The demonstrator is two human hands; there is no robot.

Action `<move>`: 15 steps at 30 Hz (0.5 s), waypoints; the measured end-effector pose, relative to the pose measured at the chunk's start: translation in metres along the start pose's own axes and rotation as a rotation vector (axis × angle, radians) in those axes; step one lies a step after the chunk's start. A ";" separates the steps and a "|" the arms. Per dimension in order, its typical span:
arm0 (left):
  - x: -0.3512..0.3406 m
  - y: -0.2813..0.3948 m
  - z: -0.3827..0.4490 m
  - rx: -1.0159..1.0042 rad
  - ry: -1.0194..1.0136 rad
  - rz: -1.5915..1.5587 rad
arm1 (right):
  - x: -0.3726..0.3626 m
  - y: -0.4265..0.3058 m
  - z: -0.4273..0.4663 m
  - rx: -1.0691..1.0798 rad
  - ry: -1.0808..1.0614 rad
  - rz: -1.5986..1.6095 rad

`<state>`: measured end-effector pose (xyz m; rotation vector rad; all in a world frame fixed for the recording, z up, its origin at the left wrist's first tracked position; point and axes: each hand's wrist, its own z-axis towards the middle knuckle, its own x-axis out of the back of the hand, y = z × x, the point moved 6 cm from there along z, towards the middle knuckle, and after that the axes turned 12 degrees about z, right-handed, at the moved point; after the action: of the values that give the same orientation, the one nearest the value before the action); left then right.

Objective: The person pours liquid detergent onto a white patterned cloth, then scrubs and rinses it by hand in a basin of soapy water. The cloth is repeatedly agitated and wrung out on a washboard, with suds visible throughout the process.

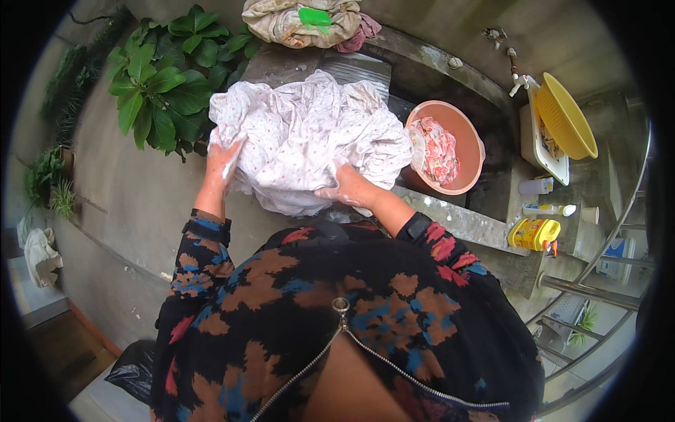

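A large bundle of wet white cloth with small reddish dots (311,137) lies heaped before me on a stone washing ledge. Its left side is gripped by my left hand (221,161), whose skin has suds on it. My right hand (350,184) grips the near edge of the same cloth, with the thumb pointing left. Behind the bundle, part of a ridged washboard surface (358,68) shows. To the right, a pink plastic basin (469,142) holds a crumpled red-and-white patterned cloth (440,153); the white bundle reaches its left rim.
Stained beige cloth (274,21) with a green soap or soap box (315,17) sits at the far edge. A leafy plant (163,89) stands left. Rightward are a tap (519,82), a yellow basket (569,118), a white tub (532,142) and a yellow jug (532,235).
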<state>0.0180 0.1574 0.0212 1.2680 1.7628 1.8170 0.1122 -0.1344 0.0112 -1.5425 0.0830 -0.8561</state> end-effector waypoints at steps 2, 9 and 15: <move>-0.005 -0.020 -0.014 0.061 -0.039 0.165 | 0.009 0.001 0.002 0.009 -0.016 -0.023; -0.008 -0.059 -0.040 0.288 -0.077 0.190 | 0.106 0.082 -0.030 -0.424 0.650 -0.166; -0.037 -0.077 -0.019 0.403 -0.106 -0.246 | 0.050 0.116 -0.016 -0.628 0.403 0.548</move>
<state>-0.0024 0.1328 -0.0605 1.1888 2.1855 1.2796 0.1895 -0.1962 -0.0699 -1.7600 1.1050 -0.7090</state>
